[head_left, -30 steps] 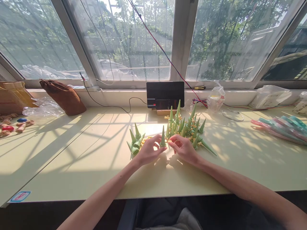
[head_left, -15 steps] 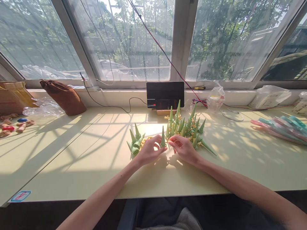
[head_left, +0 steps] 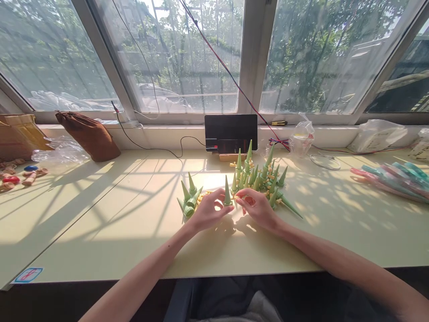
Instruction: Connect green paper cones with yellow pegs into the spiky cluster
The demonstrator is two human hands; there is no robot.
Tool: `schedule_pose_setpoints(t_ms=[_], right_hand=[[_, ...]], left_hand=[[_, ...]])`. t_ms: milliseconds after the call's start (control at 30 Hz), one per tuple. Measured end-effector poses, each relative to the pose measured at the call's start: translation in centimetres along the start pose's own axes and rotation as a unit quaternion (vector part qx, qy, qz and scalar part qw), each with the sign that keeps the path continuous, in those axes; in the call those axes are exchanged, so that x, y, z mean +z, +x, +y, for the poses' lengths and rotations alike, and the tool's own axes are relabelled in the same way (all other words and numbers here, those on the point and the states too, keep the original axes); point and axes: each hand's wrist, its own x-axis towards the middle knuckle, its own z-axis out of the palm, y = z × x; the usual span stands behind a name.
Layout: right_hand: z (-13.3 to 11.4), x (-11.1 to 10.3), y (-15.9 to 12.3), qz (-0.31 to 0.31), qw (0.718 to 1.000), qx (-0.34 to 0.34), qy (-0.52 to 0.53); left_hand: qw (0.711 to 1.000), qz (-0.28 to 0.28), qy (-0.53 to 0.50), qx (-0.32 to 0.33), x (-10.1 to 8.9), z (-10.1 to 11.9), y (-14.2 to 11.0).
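Observation:
Between thumb and fingers, my left hand (head_left: 211, 210) grips a green cone (head_left: 227, 192), which stands point up. My right hand (head_left: 256, 206) is pinched close beside the cone's right side; a small yellowish piece shows near its fingertips, too small to make out fully. Behind my right hand lies a dense pile of green cones (head_left: 264, 172), some upright and some tipped, with yellow pegs among them. To the left of my left hand is a smaller group of green cones (head_left: 188, 197), with yellow pegs partly hidden behind that hand.
A black tablet (head_left: 231, 129) stands at the back on a wooden holder (head_left: 233, 157). A brown drawstring pouch (head_left: 89, 136) and wooden pieces (head_left: 29, 176) are at left. Plastic-wrapped pink and teal items (head_left: 395, 176) lie at right. Cables run along the windowsill.
The cone in my left hand has tilted or shifted very slightly to the left. Both hands otherwise keep nearly the same place.

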Motion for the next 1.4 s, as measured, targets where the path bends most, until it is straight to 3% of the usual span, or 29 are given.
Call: schedule_pose_setpoints(t_ms=[467,867,1400], right_hand=[[-0.4,0.04,-0.02,-0.005,0.999,-0.004,-0.033],[0.02,-0.13,0.11,0.008,1.0,-0.021,-0.017],[0.1,0.02,0.08,-0.006,1.0,-0.016,-0.01]], left_hand=[[0.998,0.017,0.055,0.035,0.11,-0.24,-0.05],[1.0,0.008,0.03,0.004,-0.02,-0.03,-0.01],[1.0,-0.003,0.01,0.017,-0.05,0.08,-0.01]])
